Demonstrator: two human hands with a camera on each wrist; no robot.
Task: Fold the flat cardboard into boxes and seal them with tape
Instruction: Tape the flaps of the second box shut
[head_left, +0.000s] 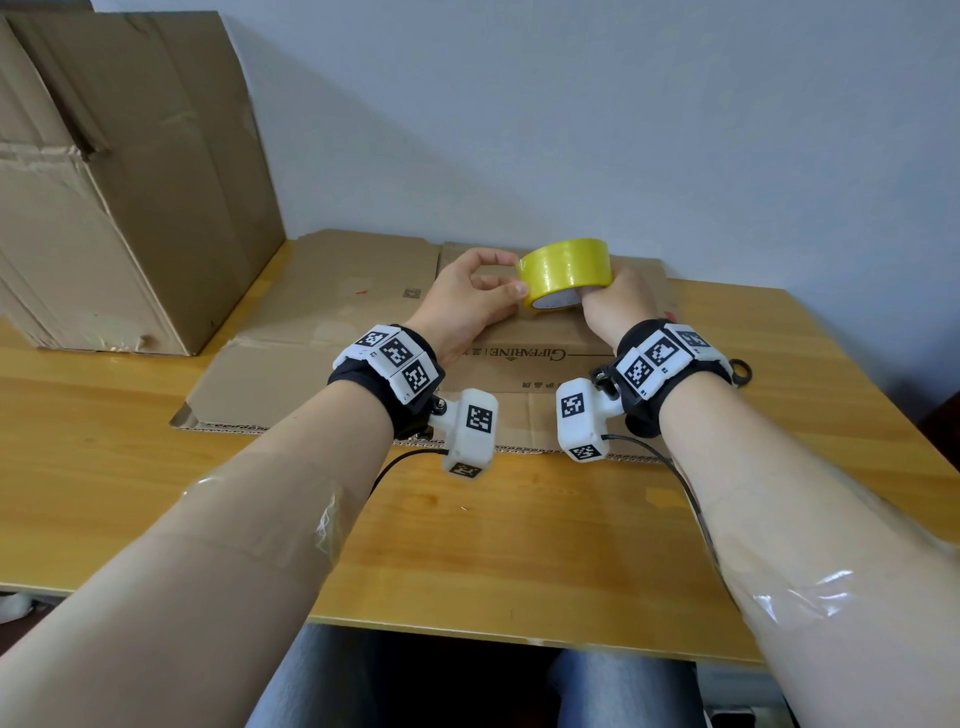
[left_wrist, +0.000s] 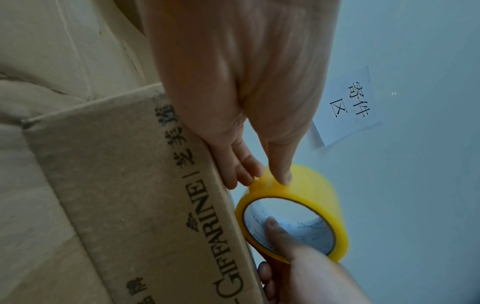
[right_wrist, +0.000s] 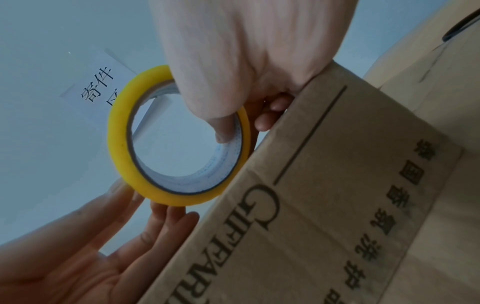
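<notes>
A yellow tape roll (head_left: 566, 265) is held up above the flat printed cardboard (head_left: 332, 322), which lies on the wooden table (head_left: 519, 545). My right hand (head_left: 615, 301) grips the roll from the right, its thumb (right_wrist: 226, 127) hooked inside the white core and its fingers wrapped round the outside. My left hand (head_left: 511, 273) is at the roll's left edge. Its thumb (left_wrist: 283, 174) presses on the roll's outer yellow face (left_wrist: 311, 185) and its fingers (right_wrist: 161, 209) touch the rim from the other side. No loose tape end shows.
A big worn cardboard box (head_left: 119, 182) stands at the back left on the table against the wall. A white paper sign (left_wrist: 348, 105) with printed characters hangs on the wall behind the roll. Bare tabletop lies between the cardboard and the near edge.
</notes>
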